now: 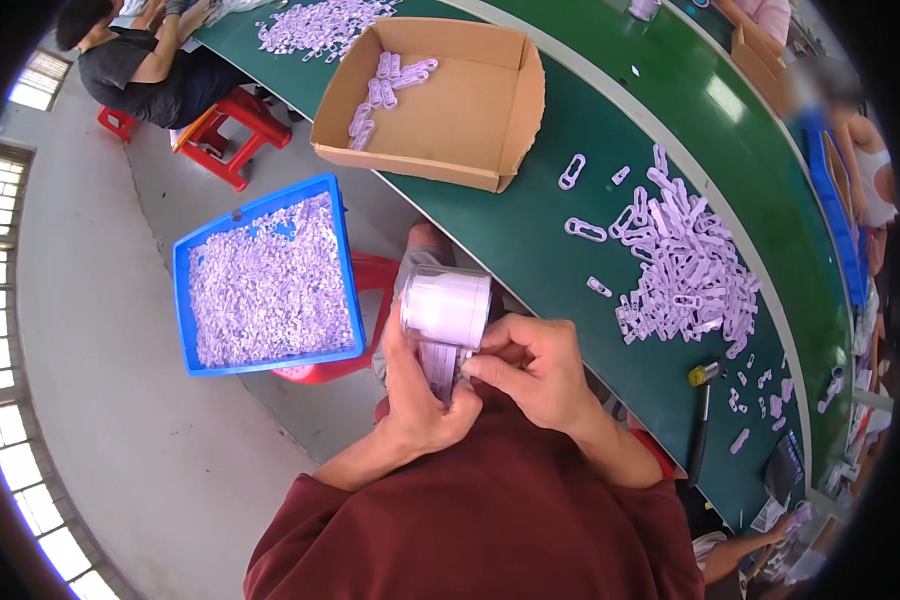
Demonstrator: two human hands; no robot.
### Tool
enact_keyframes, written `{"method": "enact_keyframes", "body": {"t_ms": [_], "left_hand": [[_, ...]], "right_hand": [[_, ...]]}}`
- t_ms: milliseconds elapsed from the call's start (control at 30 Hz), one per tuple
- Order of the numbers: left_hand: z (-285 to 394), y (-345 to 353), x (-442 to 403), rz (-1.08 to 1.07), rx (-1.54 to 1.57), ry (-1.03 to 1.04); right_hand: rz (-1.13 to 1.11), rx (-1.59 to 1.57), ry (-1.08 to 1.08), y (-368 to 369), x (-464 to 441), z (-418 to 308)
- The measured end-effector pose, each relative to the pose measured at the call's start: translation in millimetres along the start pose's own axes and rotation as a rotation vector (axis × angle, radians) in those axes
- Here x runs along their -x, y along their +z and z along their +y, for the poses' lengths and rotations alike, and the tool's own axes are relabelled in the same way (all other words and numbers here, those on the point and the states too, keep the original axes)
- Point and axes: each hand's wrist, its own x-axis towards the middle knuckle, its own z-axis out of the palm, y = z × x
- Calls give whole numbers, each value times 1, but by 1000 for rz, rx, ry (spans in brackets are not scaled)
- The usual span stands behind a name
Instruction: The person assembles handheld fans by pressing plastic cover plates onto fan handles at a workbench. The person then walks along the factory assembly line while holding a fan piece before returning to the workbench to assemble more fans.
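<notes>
My left hand (415, 400) wraps round a lilac device with a clear cylindrical cup (448, 308), held in front of my body. Below the cup, its narrower lilac body (438, 368) lies against my palm. My right hand (535, 375) is closed in a pinch at the right side of that body, just under the cup. At those fingertips is something small and pale that I cannot make out. To the right, a heap of long lilac plastic parts (685, 260) lies on the green table (540, 260).
A cardboard box (470, 110) holds several lilac parts. Left of me, a blue tray (260, 280) full of small lilac pieces rests on a red stool (370, 275). A yellow-and-black tool (703, 400) lies near the table edge. Other people sit around, one at upper left (140, 80).
</notes>
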Motion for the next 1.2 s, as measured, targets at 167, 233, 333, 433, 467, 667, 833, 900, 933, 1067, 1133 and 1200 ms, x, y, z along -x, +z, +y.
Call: {"method": "enact_keyframes", "body": {"t_ms": [167, 233, 333, 433, 467, 667, 833, 900, 933, 1067, 1133, 1200], "left_hand": [[2, -2, 0, -35, -21, -15], [4, -6, -5, -85, 24, -33], [6, -8, -4, -112, 211, -148], [10, -7, -4, -146, 452, -299], [12, -8, -4, -162, 530, -348], [22, -8, -10, -236, 614, -426], [14, -11, -9, -324, 367, -275], [16, -11, -12, -322, 275, -185], [17, -10, -14, -311, 217, -132], [15, -2, -20, -207, 121, -67], [16, -2, -15, -191, 339, -226], [19, -5, -16, -216, 661, -390]], "right_hand": [[19, 25, 34, 1, -1, -3], [1, 22, 52, 0, -3, -3], [-65, -32, 46, -5, -4, 1], [-140, -322, 73, -7, -11, 14], [-161, -425, 63, -3, -15, 14], [-301, -622, 112, -1, -19, 25], [-251, -665, 123, 6, -20, 26], [-179, -670, 101, 11, -19, 17], [-141, -672, 90, 13, -18, 14], [-195, -619, 88, 9, -22, 26], [-224, -592, 111, 7, -22, 27], [-207, -680, 101, 11, -22, 20]]}}
